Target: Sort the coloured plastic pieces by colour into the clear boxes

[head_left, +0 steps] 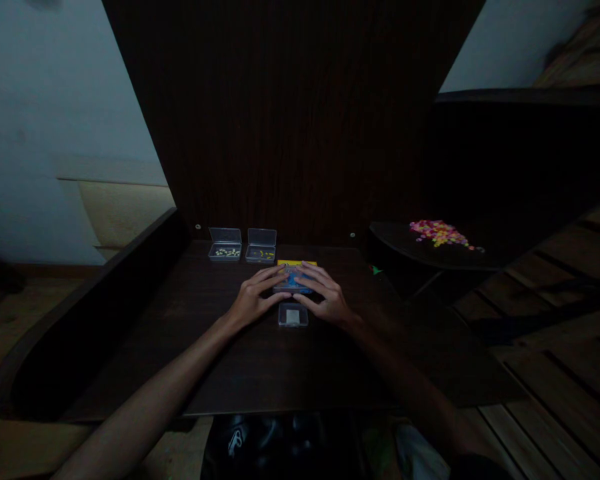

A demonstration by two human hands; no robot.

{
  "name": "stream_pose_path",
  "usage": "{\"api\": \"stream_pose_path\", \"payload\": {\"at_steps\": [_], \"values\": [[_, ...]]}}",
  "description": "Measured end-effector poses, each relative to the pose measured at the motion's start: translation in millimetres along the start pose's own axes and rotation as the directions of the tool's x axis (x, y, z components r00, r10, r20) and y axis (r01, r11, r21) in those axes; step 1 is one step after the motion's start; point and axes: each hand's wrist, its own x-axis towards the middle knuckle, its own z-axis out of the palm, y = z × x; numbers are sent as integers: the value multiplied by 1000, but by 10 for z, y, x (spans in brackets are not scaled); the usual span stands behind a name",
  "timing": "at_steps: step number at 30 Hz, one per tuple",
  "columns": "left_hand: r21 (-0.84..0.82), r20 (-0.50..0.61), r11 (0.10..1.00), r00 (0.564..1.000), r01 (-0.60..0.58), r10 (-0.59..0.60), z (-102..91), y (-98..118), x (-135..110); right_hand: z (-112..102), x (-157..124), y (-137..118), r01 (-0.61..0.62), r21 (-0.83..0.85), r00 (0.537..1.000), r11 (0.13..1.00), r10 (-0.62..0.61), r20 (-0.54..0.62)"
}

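Note:
At the middle of the table, a small clear plastic box [292, 281] with blue content sits between my hands. My left hand [256, 293] grips its left side, thumb at the front edge and fingers over the top. From the right, my right hand [326, 293] holds it the same way. The fingers cover part of the box. Just behind it shows a flat yellow item [296, 263], mostly hidden. Closer to me lies a second clear box [293, 315] with a pale square label or piece inside.
Two clear boxes with raised lids stand at the back left, one with whitish pieces [227, 253], the other with yellow pieces [265, 255]. A pile of colourful beads [441, 233] lies on the right side shelf [390, 233]. A dark raised side panel [95, 300] borders the left.

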Motion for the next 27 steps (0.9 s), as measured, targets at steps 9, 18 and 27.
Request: {"api": "stream_pose_path", "payload": {"at_steps": [9, 18, 27], "values": [[30, 15, 998, 999, 51, -51, 57, -17, -7, -72, -3, 58, -408, 104, 913, 907, 405, 43], [265, 122, 920, 937, 287, -327, -120, -339, 50, -54, -57, 380, -498, 115, 867, 860, 498, 30], [467, 198, 825, 872, 318, -448, -137, -673, 3, -40, -136, 555, -519, 113, 855, 847, 513, 79]]}}
